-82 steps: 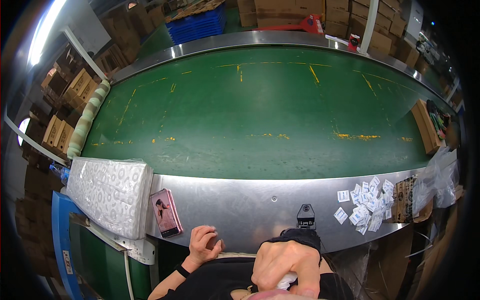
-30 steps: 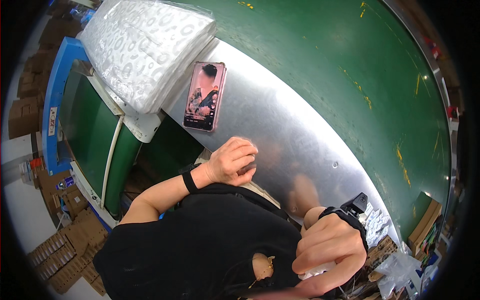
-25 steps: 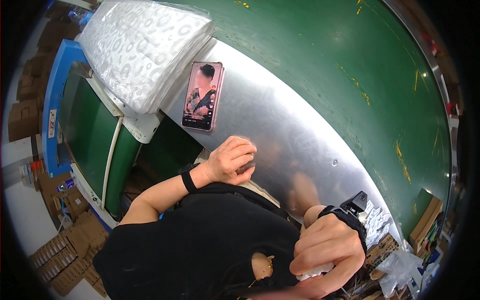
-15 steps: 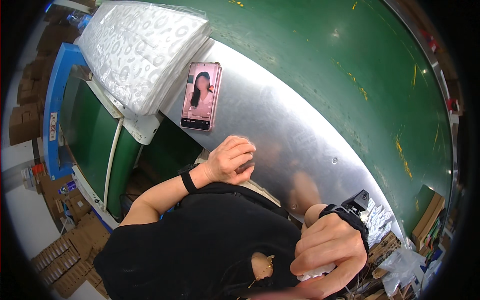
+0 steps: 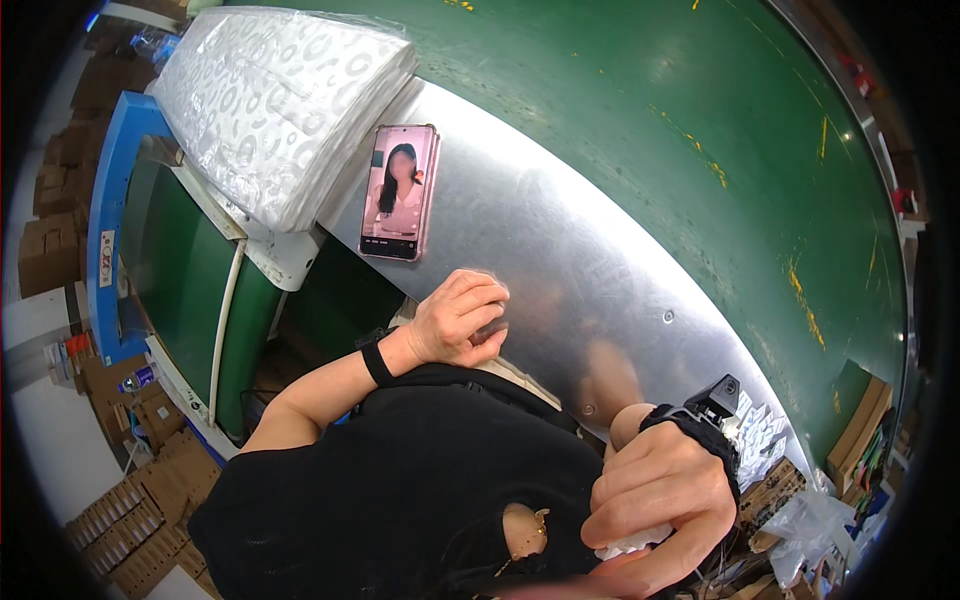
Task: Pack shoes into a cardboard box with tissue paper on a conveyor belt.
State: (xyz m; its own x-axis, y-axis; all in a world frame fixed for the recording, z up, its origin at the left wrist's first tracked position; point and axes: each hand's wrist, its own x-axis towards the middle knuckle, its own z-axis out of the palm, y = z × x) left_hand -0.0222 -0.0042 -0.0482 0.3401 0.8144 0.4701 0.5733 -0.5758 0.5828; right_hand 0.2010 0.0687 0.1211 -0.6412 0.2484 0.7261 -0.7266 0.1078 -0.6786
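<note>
My left hand rests at the near edge of the metal ledge, its fingers loosely curled with nothing seen in them. A black band is round that wrist. Raised close in front of my chest, my right hand is closed round a crumpled white tissue, most of it hidden by the fingers. That wrist carries a black strap with a small black device. Beyond my left hand, a phone in a pinkish case lies face up on the ledge, its screen lit with a person's picture.
A plastic-wrapped stack of white patterned sheets stands at the far left of the ledge. Beyond runs a green conveyor belt. A blue frame is at left. Cardboard pieces lie lower left; white slips and clear plastic lie right.
The view has shifted very slightly. Both hands keep their places, the right one still closed on the tissue.
</note>
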